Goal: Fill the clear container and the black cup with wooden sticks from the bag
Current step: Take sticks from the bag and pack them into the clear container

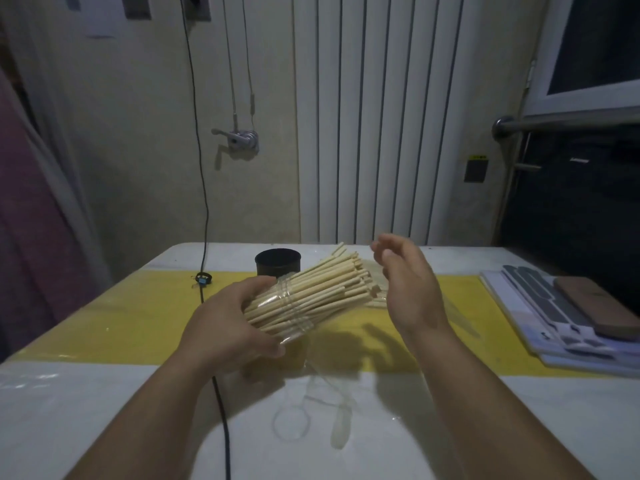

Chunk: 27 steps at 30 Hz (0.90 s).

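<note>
My left hand [228, 327] grips a clear ribbed container [290, 308] tilted on its side above the table. A thick bundle of pale wooden sticks [332, 287] fills it and pokes out up and to the right. My right hand [408, 289] hovers just right of the stick tips, its fingers loosely curled and holding nothing. A few more sticks [378, 302] show behind that hand. The black cup [277, 266] stands upright behind the bundle; I cannot see inside it. A crumpled clear bag [332, 410] lies on the table below the hands.
A yellow mat [121, 323] crosses the white table. A black cable [223, 420] runs down the left-middle. At the right edge lies a stack of sheets [540, 317] with a brown flat object [595, 306] on top. A radiator [374, 133] stands behind.
</note>
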Tool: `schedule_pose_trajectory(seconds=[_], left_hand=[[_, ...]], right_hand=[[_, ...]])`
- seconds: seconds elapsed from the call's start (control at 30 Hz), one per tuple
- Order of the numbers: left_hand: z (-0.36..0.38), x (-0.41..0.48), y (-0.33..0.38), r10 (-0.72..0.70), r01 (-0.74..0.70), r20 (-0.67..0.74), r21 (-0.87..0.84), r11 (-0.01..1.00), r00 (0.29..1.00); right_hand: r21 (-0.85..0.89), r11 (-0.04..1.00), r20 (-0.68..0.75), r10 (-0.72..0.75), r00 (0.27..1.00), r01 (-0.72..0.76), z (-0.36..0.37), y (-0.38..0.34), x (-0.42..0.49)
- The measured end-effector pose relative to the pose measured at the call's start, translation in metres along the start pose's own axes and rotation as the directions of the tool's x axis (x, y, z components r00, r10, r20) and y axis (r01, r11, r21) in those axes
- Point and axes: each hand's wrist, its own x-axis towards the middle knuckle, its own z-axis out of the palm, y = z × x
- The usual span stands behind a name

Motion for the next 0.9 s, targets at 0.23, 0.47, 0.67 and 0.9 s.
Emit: schedule_pose_trajectory(seconds=[0.23, 0.47, 0.67, 0.9], left_hand=[[-0.003, -0.001, -0.001, -0.038, 0.036, -0.013, -0.157, 0.987, 0.999], [-0.005, -0.001, -0.001, -0.060, 0.053, -0.025, -0.226, 0.973, 0.998], [-0.005, 0.000, 0.000, -0.057, 0.049, -0.026, -0.239, 0.970, 0.998], [-0.005, 0.001, -0.001, -0.074, 0.061, -0.041, -0.253, 0.966, 0.996]], right_hand=[[-0.196, 0.980, -0.023, 0.014, 1.000, -0.018, -0.019, 0.004, 0.009], [-0.666, 0.746, 0.311, 0.268, 0.912, 0.008, -0.013, 0.010, 0.007], [-0.783, 0.607, 0.418, 0.352, 0.838, 0.136, -0.002, 0.041, 0.003], [-0.889, 0.445, 0.303, 0.396, 0.867, 0.107, 0.009, 0.085, 0.014]])
